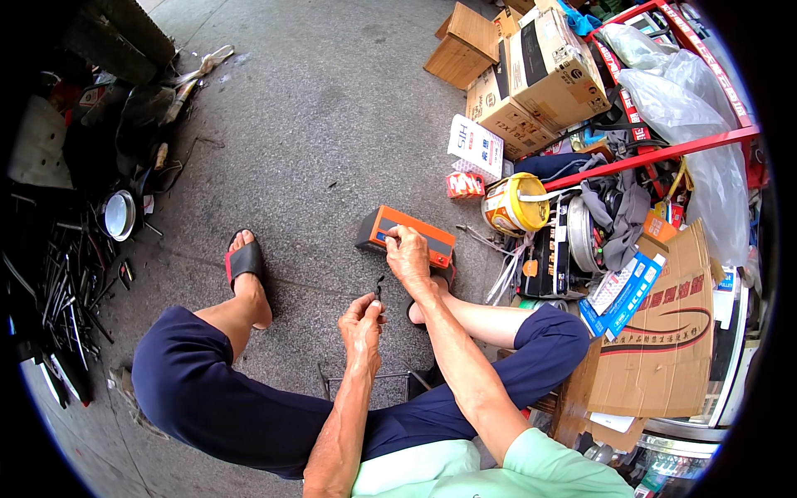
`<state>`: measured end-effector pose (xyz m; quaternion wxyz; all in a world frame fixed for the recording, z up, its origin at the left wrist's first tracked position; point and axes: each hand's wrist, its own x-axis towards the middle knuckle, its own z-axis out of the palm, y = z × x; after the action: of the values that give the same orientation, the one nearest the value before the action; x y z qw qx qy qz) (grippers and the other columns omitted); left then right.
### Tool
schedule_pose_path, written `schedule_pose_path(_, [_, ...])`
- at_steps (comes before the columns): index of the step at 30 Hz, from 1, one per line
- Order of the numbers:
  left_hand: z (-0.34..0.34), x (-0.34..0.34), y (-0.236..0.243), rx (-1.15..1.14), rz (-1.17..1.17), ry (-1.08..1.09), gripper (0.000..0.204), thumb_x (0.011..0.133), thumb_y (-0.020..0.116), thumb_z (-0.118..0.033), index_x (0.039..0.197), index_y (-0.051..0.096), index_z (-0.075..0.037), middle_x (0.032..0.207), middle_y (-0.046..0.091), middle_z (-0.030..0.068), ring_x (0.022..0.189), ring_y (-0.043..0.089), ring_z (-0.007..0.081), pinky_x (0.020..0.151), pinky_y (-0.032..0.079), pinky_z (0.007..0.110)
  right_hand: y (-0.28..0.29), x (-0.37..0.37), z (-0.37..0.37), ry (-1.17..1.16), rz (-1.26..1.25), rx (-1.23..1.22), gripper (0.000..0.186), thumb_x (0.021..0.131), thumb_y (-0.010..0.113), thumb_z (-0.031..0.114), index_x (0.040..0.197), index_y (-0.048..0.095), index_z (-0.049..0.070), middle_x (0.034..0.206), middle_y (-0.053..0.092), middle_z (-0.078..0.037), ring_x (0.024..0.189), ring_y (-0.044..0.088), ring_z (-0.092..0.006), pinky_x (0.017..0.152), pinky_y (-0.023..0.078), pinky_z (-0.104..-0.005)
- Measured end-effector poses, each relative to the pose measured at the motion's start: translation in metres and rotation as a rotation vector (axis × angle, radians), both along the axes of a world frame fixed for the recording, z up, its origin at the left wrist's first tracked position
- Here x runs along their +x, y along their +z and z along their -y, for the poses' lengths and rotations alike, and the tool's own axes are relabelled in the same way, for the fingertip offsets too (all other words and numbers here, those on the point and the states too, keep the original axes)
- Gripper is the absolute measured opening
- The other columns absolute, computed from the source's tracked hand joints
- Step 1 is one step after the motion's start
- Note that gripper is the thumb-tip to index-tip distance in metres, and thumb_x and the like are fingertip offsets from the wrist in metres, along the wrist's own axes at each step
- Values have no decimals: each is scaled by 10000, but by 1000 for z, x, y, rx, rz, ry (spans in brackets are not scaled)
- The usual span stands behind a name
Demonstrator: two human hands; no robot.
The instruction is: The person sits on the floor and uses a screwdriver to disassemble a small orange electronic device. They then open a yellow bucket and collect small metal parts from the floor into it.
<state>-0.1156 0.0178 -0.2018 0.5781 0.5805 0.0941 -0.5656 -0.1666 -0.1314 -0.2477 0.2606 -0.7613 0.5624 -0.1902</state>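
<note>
My left hand [363, 322] pinches a small black object [378, 290], too small to identify, in front of my body. My right hand [407, 257] is farther forward, its fingers curled at the top of an orange and black box-shaped unit [423, 242] that lies on the pavement by my right foot; what, if anything, those fingertips grip is hidden. A thin metal frame [349, 378] shows low between my legs, partly covered by my arms and trousers.
Dark scrap and rods [62, 307] with a round metal lid [119, 216] lie left on the pavement [299, 100]. At right are cardboard boxes [564, 83], a red frame [664, 149], a yellow bucket [519, 212], plastic bags [697, 191] and flattened cardboard [656, 373].
</note>
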Motion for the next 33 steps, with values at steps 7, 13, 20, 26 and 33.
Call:
schedule_pose_path(7, [0,0,-1,-9,5,-3,304,839,596,-82,1123,605,25,815,648,57,640,540,92,541,417,219,-4,-3,-3,-64,74,10,107,777,645,100,830,671,12,818,644,-141,753,633,-290,690,501,-380])
schedule_pose_path(13, [-1,0,-2,-17,4,-11,314,834,610,-113,1118,593,23,816,644,58,658,568,109,559,428,222,-7,-7,0,-129,189,80,114,757,672,113,822,696,22,788,642,-111,689,627,-239,661,500,-342])
schedule_pose_path(20, [-1,0,-3,1,7,-23,321,837,603,-111,1126,588,28,826,648,66,657,566,109,558,429,223,-2,1,-5,-39,-2,-75,130,795,640,139,838,670,20,856,632,-142,742,622,-311,694,497,-406])
schedule_pose_path(26, [-1,0,-4,-1,1,-15,307,840,596,-97,1123,595,24,822,649,65,645,559,100,540,419,214,3,10,-11,47,-223,-161,133,834,589,145,845,593,12,874,601,-171,776,620,-363,673,507,-456])
schedule_pose_path(33, [0,-1,-5,5,-4,-14,298,842,584,-67,1124,605,25,836,655,68,638,548,86,520,408,202,5,15,-9,105,-410,-123,174,876,545,179,877,529,6,900,576,-197,758,638,-364,645,526,-453])
